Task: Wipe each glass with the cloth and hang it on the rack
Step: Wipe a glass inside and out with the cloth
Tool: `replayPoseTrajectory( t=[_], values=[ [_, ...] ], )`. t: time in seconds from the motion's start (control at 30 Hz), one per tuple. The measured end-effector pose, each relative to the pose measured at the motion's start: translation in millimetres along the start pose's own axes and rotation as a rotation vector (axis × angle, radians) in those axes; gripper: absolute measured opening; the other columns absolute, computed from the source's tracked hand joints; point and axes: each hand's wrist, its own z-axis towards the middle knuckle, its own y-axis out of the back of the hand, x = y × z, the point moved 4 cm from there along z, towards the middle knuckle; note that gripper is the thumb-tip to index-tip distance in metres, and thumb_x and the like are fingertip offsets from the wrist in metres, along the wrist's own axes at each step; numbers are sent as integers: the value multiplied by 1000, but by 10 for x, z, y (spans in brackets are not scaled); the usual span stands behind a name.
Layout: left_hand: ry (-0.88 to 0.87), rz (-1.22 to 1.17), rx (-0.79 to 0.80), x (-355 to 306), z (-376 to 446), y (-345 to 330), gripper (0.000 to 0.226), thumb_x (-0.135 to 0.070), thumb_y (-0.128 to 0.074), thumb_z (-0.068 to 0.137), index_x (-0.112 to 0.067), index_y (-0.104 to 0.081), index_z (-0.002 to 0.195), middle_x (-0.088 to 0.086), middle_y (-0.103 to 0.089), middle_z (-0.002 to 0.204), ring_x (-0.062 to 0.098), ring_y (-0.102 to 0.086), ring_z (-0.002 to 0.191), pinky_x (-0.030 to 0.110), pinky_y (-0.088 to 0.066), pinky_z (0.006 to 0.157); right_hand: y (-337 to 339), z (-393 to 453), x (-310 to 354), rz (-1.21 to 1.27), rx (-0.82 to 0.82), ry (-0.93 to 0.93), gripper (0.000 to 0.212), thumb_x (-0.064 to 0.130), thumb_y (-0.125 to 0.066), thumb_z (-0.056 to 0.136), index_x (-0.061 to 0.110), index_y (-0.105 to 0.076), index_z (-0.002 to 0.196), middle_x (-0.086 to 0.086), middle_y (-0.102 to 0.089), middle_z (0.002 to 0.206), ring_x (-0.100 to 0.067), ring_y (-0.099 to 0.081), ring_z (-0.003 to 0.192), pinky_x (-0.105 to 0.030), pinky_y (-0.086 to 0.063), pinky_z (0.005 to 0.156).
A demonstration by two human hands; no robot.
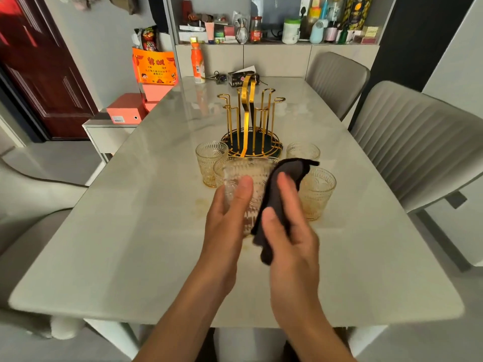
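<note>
My left hand grips a clear embossed glass, held above the table with its mouth facing away. My right hand holds a dark brown cloth pressed against the glass's right side. Behind them stands a gold wire rack on a dark round base, with no glass on its pegs. Several amber-tinted glasses stand upright on the table: one at the left, one at the right, and one at the back right. Another glass is partly hidden behind the held one.
The pale marble table carries an orange bottle, keys and a dark tissue box at its far end. Grey chairs stand at the right and left. Orange boxes sit on a side cabinet at left.
</note>
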Motion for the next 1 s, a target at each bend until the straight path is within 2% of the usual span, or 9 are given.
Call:
replayPoseTrajectory(
  t=[0.07, 0.13, 0.27, 0.37, 0.43, 0.6, 0.83, 0.9, 1.0],
  values=[
    [28, -26, 16, 3, 11, -13, 49, -57, -60, 91, -25, -64, 127, -3, -74, 121, 15, -70, 114, 37, -54, 94, -49, -80, -2, -230, 10, 112, 51, 38, -58, 93, 52, -44, 140, 32, -32, 154, 2, -28, 146, -41, -45, 110],
    [25, -12, 46, 30, 2, -34, 51, -57, -58, 94, -24, -60, 133, -1, -72, 127, 17, -68, 118, 39, -53, 96, -36, 33, 27, -344, -10, 154, 51, 47, -51, 94, 55, -38, 143, 29, -28, 156, 1, -24, 147, -43, -35, 118],
    [28, -3, 14, 82, -15, -38, 87, -77, -64, 73, -31, -50, 145, -6, -63, 140, 18, -60, 129, 51, -44, 111, 46, 370, 64, -126, 0, -67, 47, 41, -45, 103, 47, -35, 149, 25, -44, 149, 7, -41, 137, -31, -38, 115],
    [10, -16, -9, 54, 5, -37, 72, -70, -63, 81, -28, -56, 140, -5, -69, 133, 17, -65, 123, 51, -47, 109, 19, 262, 34, -137, 44, -120, 46, 38, -39, 104, 44, -35, 150, 36, -44, 141, 27, -37, 126, -2, -37, 100],
    [28, -61, -12, 42, 21, -17, 58, -59, -54, 91, -23, -60, 136, 0, -71, 128, 19, -67, 120, 49, -48, 108, -35, 94, -50, -159, 73, -113, 49, 39, -40, 105, 47, -28, 151, 39, -33, 146, 30, -27, 130, 3, -30, 99],
    [111, -122, 45, 102, 0, 14, 60, -61, -43, 91, -26, -62, 136, 0, -71, 129, 19, -67, 120, 47, -49, 104, 25, 213, -2, -380, 126, 127, 50, 36, -51, 96, 43, -42, 145, 28, -37, 153, 8, -28, 143, -34, -25, 121],
    [113, -150, 56, 101, -79, -88, 60, -57, -45, 88, -24, -62, 135, 0, -72, 128, 18, -67, 120, 49, -46, 109, 48, 431, -16, -35, 204, -106, 61, 42, -57, 91, 43, -37, 149, 21, -52, 144, 0, -51, 132, -31, -45, 109],
    [101, -161, 46, 65, -23, -52, 57, -56, -42, 94, -22, -63, 135, 1, -72, 128, 18, -67, 121, 46, -44, 111, -1, 222, -75, -133, 201, -87, 67, 49, -53, 91, 49, -25, 152, 32, -39, 150, 11, -40, 136, -22, -41, 109],
    [115, -161, 82, 81, 3, -17, 57, -57, -39, 98, -21, -62, 137, 3, -69, 132, 21, -64, 125, 46, -42, 114, -64, 64, -80, -372, 163, 6, 65, 61, -37, 91, 56, -12, 150, 53, -18, 145, 20, -16, 141, -33, -20, 123]
  ],
)
